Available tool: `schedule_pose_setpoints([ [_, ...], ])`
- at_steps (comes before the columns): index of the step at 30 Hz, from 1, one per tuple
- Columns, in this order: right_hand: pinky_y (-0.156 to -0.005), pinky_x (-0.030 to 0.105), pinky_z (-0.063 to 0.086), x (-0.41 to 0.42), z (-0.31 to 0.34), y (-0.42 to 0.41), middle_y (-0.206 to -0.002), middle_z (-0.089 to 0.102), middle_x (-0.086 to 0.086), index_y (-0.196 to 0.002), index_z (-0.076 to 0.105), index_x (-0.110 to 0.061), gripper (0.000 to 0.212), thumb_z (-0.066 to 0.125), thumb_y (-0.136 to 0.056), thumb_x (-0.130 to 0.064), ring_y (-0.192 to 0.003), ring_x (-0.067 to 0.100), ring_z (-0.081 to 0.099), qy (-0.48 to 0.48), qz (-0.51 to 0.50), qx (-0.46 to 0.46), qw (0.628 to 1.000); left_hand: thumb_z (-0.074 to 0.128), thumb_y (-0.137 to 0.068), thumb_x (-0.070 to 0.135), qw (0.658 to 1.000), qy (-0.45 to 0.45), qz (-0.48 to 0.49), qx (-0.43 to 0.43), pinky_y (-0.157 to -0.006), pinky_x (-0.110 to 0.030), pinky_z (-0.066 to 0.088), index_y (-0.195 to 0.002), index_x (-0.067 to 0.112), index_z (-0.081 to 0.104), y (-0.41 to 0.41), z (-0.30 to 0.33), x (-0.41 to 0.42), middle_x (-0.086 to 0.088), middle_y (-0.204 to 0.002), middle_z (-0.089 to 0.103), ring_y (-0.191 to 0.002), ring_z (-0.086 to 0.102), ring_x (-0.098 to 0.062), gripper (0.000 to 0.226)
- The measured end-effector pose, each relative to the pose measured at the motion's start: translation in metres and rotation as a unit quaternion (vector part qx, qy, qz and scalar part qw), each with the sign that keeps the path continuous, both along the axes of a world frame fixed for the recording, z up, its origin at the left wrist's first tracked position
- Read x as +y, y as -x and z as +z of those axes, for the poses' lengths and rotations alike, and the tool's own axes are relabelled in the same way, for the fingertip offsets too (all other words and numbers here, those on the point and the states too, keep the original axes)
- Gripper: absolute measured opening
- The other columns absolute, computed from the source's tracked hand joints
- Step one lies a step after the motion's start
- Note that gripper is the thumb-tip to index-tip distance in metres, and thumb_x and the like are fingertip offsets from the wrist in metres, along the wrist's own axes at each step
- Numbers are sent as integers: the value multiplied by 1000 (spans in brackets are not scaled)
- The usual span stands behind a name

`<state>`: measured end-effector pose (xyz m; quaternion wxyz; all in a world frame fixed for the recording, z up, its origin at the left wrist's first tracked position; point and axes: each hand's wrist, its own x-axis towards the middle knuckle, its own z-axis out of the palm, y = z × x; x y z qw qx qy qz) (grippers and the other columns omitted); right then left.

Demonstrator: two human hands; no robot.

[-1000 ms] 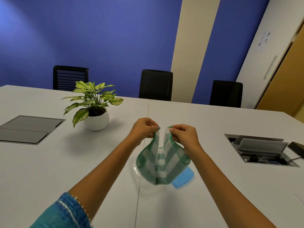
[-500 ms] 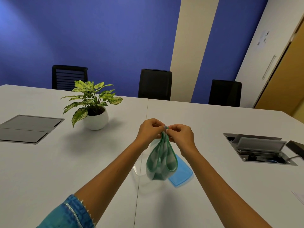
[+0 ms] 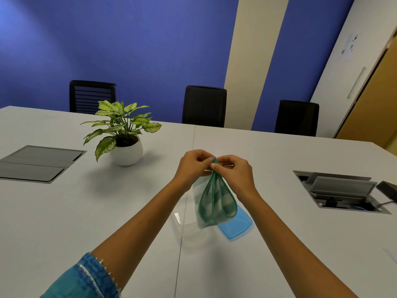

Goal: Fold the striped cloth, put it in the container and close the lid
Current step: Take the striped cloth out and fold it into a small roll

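Head view showed, nearest, a blue sleeve [image 3: 86, 278] on the left forearm. Further out, a clear container [image 3: 184, 218] stood on the white counter [image 3: 64, 211], hard to see because it was transparent, and a blue lid [image 3: 236, 227] lay just beside it on the right, not yet on. Above them hung the cloth [image 3: 214, 201], green and white, doubled so that its green edges made two loops. It was in the air, not inside the container. The left hand [image 3: 194, 166] and the right hand [image 3: 235, 171] met at its top, and the fingers [image 3: 212, 161] of both were clenched on the gathered corners. I judged the folding well along but perhaps not finished. Putting the cloth in and closing the lid were left. Farther away stood a plant [image 3: 124, 134], and beyond the counter three chairs [image 3: 204, 106].
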<state>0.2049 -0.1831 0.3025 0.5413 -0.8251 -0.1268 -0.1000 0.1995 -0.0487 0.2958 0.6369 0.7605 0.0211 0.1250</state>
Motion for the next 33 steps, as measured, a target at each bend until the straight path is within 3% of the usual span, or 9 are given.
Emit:
schedule_pose_setpoints([
  [7, -73, 19, 55, -2, 0, -4, -92, 69, 3, -101, 69, -11, 20, 69, -83, -17, -84, 16, 66, -11, 10, -8, 1000, 59, -89, 18, 999, -13, -45, -2, -61, -16, 56, -107, 15, 64, -1, 2, 8, -7, -100, 65, -81, 66, -13, 18],
  [9, -76, 22, 56, -2, -1, -5, -93, 69, 3, -101, 68, -11, 19, 69, -83, -17, -84, 15, 66, -4, 10, -10, 1000, 59, -89, 16, 995, -54, -80, 7, -65, -17, 57, -111, 17, 63, -2, 5, 10, -4, -101, 63, -84, 65, -14, 22],
  [13, -71, 14, 52, -4, -2, -8, -89, 66, 0, -96, 65, -14, 16, 71, -82, -19, -79, 12, 64, -4, 6, -15, 1000, 58, -89, 10, 985, -102, -142, 4, -82, -26, 55, -118, 17, 62, -2, 7, 19, -10, -105, 64, -96, 64, -23, 30],
  [18, -78, 25, 57, -5, -1, -9, -92, 68, 3, -95, 64, -13, 18, 72, -81, -20, -83, 16, 66, -11, 28, -14, 999, 59, -89, 14, 984, -124, -127, -20, -68, -12, 53, -116, 22, 63, -1, 8, 25, -6, -104, 65, -94, 62, -17, 29],
  [22, -79, 26, 58, -4, 2, -8, -92, 69, 3, -95, 63, -13, 18, 72, -80, -19, -85, 16, 67, -17, 49, -15, 999, 58, -90, 13, 987, -75, -138, -28, -68, -14, 55, -117, 16, 63, 1, 9, 26, -4, -103, 66, -90, 65, -15, 28],
  [26, -77, 23, 57, -6, 5, -9, -91, 68, 1, -95, 63, -14, 18, 72, -81, -19, -84, 14, 66, -20, 47, -20, 998, 55, -91, 10, 987, -27, -155, -18, -71, -20, 56, -114, 23, 62, 4, 9, 29, -1, -102, 67, -89, 66, -12, 27],
  [33, -79, 23, 57, -8, 5, -9, -92, 69, 1, -97, 64, -14, 16, 70, -82, -18, -87, 13, 67, -23, 47, -23, 998, 60, -88, 10, 984, -78, -146, -59, -77, -19, 56, -111, 25, 63, 4, 8, 26, 2, -104, 63, -93, 65, -14, 28],
])
